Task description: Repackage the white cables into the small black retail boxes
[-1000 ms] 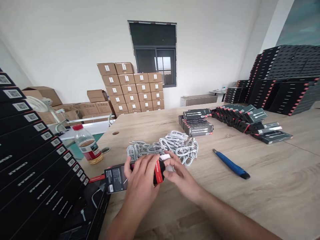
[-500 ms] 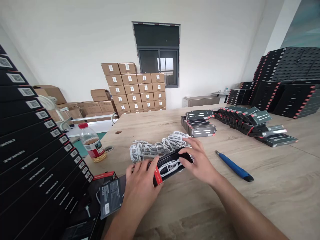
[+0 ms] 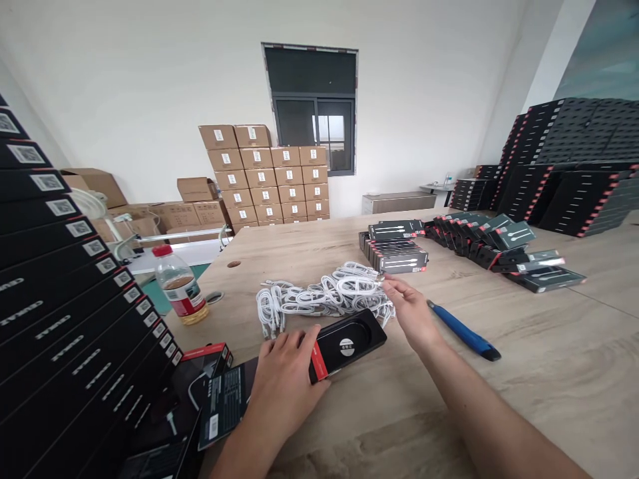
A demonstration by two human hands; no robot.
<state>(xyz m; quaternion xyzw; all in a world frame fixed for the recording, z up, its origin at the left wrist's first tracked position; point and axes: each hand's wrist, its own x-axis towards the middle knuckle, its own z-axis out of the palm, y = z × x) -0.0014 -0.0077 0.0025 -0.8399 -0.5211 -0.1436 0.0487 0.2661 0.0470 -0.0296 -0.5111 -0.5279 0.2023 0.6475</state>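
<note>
My left hand is closed around the left end of a narrow black box with a red band. Its open tray faces up and shows a round white sticker, with no cable in it. My right hand is at the right side of a pile of coiled white cables, just behind the box. Its thumb and fingers are pinched at a cable end there. Under my left wrist lies a dark printed card or sleeve.
Tall stacked black boxes rise at the left, near a red-capped bottle. A blue utility knife lies right of my right hand. Packed cable boxes and a leaning row of more boxes stand farther back.
The white cable that lay in the box is out of it. My right hand has moved from the box's right end up to the cable pile. My left hand still holds the box.
</note>
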